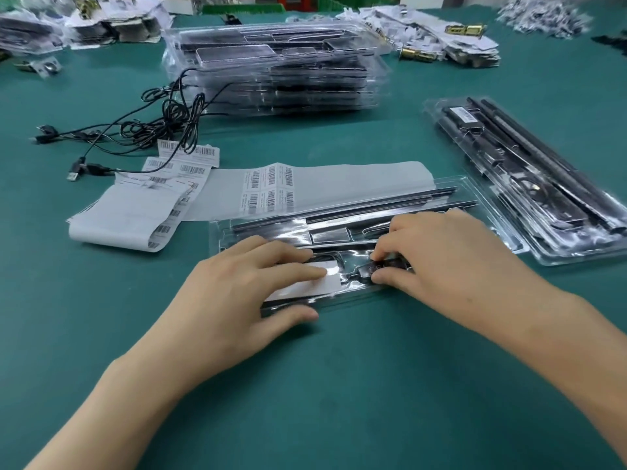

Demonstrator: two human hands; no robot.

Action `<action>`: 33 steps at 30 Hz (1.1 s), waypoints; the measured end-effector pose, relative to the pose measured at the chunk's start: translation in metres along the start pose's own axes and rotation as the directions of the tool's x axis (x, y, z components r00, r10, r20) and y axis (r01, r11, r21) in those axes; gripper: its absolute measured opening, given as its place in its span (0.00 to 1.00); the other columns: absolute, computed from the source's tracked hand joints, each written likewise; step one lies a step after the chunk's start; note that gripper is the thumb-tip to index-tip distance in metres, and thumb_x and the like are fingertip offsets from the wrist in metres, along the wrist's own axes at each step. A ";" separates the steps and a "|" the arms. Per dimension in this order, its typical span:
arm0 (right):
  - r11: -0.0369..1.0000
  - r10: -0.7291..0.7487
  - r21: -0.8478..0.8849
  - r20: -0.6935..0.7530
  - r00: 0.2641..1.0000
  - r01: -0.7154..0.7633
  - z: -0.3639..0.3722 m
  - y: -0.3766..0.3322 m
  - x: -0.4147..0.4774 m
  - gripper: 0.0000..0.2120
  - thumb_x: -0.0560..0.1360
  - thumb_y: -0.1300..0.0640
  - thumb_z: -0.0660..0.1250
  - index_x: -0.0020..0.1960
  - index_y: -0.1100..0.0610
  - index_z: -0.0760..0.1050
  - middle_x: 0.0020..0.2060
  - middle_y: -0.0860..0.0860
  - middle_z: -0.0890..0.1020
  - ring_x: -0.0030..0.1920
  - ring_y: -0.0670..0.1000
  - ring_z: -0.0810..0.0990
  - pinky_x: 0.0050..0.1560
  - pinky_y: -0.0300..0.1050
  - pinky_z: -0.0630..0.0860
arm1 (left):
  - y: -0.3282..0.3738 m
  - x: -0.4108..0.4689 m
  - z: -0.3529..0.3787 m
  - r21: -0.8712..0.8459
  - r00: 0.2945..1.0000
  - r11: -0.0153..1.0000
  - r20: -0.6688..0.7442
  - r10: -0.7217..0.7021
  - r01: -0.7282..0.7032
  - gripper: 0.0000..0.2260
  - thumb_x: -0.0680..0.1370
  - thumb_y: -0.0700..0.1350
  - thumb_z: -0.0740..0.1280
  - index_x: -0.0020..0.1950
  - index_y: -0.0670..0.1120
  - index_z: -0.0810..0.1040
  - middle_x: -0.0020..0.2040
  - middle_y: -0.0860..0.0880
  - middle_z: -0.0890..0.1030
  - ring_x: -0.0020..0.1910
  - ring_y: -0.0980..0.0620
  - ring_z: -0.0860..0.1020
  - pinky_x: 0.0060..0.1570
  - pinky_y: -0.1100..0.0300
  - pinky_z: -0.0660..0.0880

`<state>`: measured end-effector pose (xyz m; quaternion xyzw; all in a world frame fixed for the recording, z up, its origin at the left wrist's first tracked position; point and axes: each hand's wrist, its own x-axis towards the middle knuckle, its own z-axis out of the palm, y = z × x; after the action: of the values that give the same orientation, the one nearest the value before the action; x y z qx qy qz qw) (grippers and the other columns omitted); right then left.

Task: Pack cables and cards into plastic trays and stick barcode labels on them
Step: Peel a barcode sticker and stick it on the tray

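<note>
Green counter point(339, 385): left hand point(244, 293) flat, grip wide, straight fingers pressing a white card point(305, 288) in the clear tray point(224, 232); right hand point(441, 262) arched, grip narrow, pinching the black cable point(383, 266).

Left grip point(242, 295) lies flat, fingers straight; right grip point(441, 262) pinches, fingers curled.

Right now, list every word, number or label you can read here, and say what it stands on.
No text reads clearly.
Label sheet: barcodes with fine print, too small to read.
Label strip: barcodes, print blurred.
Sticker on the right tray: blurred.
White card: no print shows.
Cable: no print shows.
Far paper stacks: blurred.
</note>
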<state>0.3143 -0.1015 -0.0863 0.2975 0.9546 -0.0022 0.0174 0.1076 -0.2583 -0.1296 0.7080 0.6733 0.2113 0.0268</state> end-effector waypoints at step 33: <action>0.983 -0.009 0.165 -0.401 0.916 0.082 0.067 -0.063 -0.064 0.19 0.80 0.44 0.65 0.67 0.51 0.79 0.45 0.47 0.75 0.46 0.53 0.75 0.48 0.50 0.73 | 0.006 0.000 -0.010 0.024 0.997 0.999 -0.064 0.038 -0.036 0.04 0.80 0.46 0.72 0.46 0.49 0.80 0.57 0.55 0.85 0.56 0.52 0.84 0.48 0.50 0.82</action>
<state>0.3326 -0.1907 -0.1514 0.2699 0.9406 -0.0274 -0.2043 0.1100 -0.2610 -0.1185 0.7134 0.6630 0.2267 -0.0068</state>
